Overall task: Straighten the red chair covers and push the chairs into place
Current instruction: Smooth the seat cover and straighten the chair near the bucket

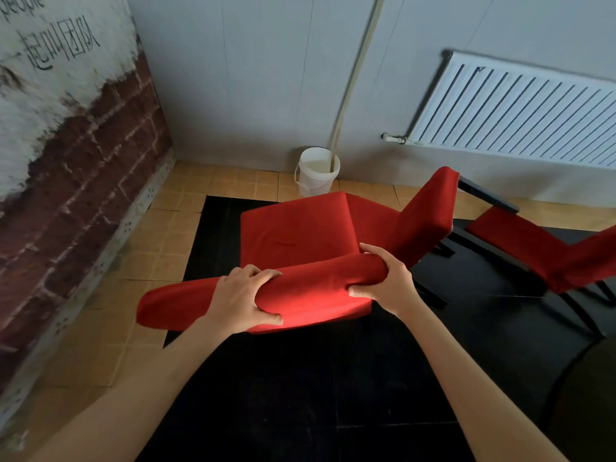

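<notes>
**Two hands on the red chair back**

Here we look down at a chair with a soft red cloth cover (293, 235). We use this chair as our landmark. Our left hand (245, 296) grips the top of its padded back, fingers curled over the edge and thumb under it. Our right hand (386, 281) grips the same top edge closer to its right end, fingers wrapped round the cloth. The two hands are apart along the back.

The chair stands on a black floor mat (366, 378). Its seat points away from us, toward the grey wall.

To the right of our chair is a second red-covered chair with dark legs (520, 245), turned at a slant. Behind our chair, against the wall, sits a white plastic bucket (316, 171) with a pale wooden stick (353, 78) standing in it. A white ribbed radiator (520, 108) hangs on the wall, up and to the right.
</notes>
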Available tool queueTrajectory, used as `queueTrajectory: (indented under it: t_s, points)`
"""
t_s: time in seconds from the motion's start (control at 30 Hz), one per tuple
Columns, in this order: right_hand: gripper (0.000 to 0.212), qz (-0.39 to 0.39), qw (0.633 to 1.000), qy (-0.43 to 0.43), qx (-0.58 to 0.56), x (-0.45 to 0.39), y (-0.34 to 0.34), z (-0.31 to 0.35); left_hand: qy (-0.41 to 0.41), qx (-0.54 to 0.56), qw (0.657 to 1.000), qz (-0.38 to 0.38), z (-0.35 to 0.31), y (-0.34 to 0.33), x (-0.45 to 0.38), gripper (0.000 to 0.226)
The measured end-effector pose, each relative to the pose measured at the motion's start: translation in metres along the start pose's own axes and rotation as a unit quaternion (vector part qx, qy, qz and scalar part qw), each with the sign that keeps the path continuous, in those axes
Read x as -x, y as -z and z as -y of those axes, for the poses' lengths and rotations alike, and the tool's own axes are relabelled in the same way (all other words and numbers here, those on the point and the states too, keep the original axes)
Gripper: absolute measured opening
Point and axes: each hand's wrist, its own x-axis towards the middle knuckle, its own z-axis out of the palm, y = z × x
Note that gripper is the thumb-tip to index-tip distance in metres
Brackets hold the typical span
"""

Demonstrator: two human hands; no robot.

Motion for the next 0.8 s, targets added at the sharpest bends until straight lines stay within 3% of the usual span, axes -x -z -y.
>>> queueTrajectory:
  t_s: [0.8]
  points:
    - [0.089,-0.037,0.999,0.019,0.001,0.020,-0.034,0.011,-0.003,0.002,1.000,0.030,0.027,0.021,0.008,0.089]
